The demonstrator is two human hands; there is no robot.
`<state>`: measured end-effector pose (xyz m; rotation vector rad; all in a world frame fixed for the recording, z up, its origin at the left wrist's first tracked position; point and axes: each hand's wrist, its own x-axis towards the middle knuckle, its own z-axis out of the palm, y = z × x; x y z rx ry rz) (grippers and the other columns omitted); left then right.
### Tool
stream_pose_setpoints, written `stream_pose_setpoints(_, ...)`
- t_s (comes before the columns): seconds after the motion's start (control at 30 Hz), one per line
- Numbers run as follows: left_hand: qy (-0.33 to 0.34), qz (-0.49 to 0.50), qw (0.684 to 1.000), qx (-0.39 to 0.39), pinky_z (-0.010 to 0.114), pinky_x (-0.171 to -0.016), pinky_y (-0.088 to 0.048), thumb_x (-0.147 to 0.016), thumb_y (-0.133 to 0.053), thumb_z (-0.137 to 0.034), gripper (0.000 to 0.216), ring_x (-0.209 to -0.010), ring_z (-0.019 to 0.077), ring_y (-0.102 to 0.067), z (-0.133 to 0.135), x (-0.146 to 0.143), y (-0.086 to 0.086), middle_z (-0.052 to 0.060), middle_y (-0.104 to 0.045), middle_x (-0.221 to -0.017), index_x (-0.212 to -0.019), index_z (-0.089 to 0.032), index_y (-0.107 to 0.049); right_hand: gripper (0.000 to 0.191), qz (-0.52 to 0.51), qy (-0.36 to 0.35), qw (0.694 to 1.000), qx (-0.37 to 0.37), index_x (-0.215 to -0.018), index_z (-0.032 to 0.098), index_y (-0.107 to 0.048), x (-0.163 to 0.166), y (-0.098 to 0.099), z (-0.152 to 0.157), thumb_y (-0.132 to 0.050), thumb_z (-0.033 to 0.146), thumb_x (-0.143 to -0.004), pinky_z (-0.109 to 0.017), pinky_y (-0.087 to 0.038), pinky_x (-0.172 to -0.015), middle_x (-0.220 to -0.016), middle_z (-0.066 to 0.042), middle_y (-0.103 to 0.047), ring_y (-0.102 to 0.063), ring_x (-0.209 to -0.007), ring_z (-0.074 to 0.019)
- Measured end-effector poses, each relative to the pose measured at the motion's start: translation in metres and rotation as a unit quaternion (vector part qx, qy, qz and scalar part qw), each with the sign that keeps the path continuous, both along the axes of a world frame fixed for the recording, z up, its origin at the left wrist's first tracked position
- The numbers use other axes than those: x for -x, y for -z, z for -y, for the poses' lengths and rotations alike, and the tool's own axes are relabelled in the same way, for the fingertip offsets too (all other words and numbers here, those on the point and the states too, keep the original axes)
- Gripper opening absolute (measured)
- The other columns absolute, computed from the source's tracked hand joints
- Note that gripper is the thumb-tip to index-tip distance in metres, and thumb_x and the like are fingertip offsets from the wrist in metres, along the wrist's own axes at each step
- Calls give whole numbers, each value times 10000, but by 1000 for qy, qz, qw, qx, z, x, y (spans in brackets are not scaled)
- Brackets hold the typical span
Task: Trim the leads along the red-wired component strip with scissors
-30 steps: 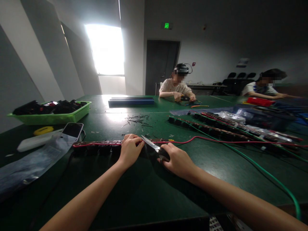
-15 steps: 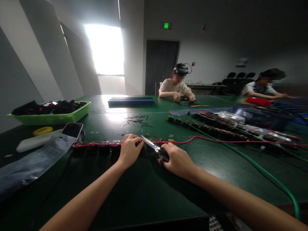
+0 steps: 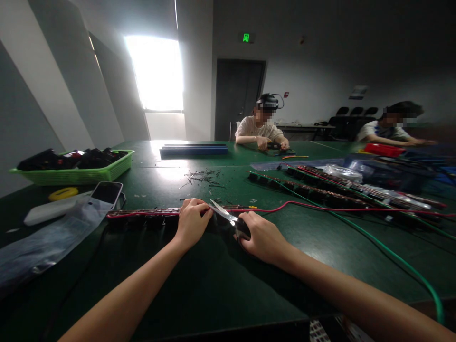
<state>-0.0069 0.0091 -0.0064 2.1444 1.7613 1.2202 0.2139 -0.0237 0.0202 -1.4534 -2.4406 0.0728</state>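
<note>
My right hand (image 3: 265,237) is wrapped round the black handles of a pair of scissors (image 3: 228,216). Their metal blades look parted, and the tips reach to the fingers of my left hand (image 3: 194,218). That hand is closed over a long black strip with copper-coloured and red wires (image 3: 142,213), which lies crosswise on the table. What its fingertips pinch there is hidden. A red wire (image 3: 285,205) runs on from the strip to the right, past a small yellow end near my right hand.
Thin black offcuts (image 3: 203,178) lie beyond my hands. At left are a green basket (image 3: 81,175) of black parts, a phone (image 3: 107,192) and a plastic bag (image 3: 60,237). More wired strips (image 3: 313,192) and a green wire (image 3: 392,256) lie right. Two people sit opposite.
The scissor blades have shifted slightly at the tips and look further apart. Both my hands stay in nearly the same place.
</note>
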Motion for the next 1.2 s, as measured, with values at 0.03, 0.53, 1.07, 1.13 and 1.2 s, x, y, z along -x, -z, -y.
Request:
stream_pose_setpoints(0.03, 0, 0, 1000, 1, 387, -933, -404, -846, -574, -361, 211, -993, 230, -525, 0, 0, 0, 26, -672, -949, -762, -257, -737, 329, -2, -3, 1000, 1, -1072, 169, -574, 0, 1, 0, -602, 314, -778, -283, -409, -764, -1019, -93, -594, -569, -882, -212)
stream_pose_setpoints(0.53, 2, -5, 1000, -1, 380, -920, -415, -847, -572, -357, 215, -987, 227, -527, 1, 0, -1, 31, -670, -941, -757, -253, -738, 466, -25, -43, 999, 11, -1198, 154, -559, -1, -3, -1, -599, 300, -757, -298, -427, -820, -1083, -101, -608, -581, -904, -213)
stream_pose_setpoints(1.07, 3, -11, 1000, -4, 384, -924, -410, -850, -563, -373, 232, -984, 227, -528, 0, 1, 0, 35, -666, -943, -755, -254, -737, 472, -36, -58, 998, 8, -1232, 163, -553, -4, 2, -4, -598, 285, -778, -326, -439, -885, -1142, -110, -651, -605, -1032, -245)
stream_pose_setpoints(1.13, 4, -11, 1000, -3, 385, -925, -410, -851, -561, -374, 230, -988, 227, -527, 0, 1, 0, 35, -666, -948, -764, -256, -738, 461, -36, -62, 997, 7, -1227, 168, -554, -4, 2, -4, -595, 284, -783, -328, -438, -886, -1152, -109, -650, -603, -1041, -245)
stream_pose_setpoints(1.2, 3, -9, 1000, -2, 386, -927, -410, -849, -563, -374, 226, -987, 228, -527, 1, 0, -1, 35, -666, -947, -768, -257, -739, 450, -35, -67, 997, 6, -1221, 170, -554, -4, 2, -3, -594, 289, -789, -327, -432, -889, -1157, -110, -648, -597, -1051, -246)
